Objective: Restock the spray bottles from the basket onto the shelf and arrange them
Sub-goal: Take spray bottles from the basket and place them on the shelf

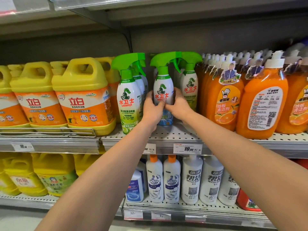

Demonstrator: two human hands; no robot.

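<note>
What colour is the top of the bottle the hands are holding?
Bright green. The spray top of the held bottle shows clearly in the head view.

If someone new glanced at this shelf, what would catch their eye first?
Probably both hands, the left hand and right hand, gripping a green-topped spray bottle at the middle of the upper shelf. Next come the yellow detergent jugs massed to its left and the orange floor-cleaner bottles to its right.
</note>
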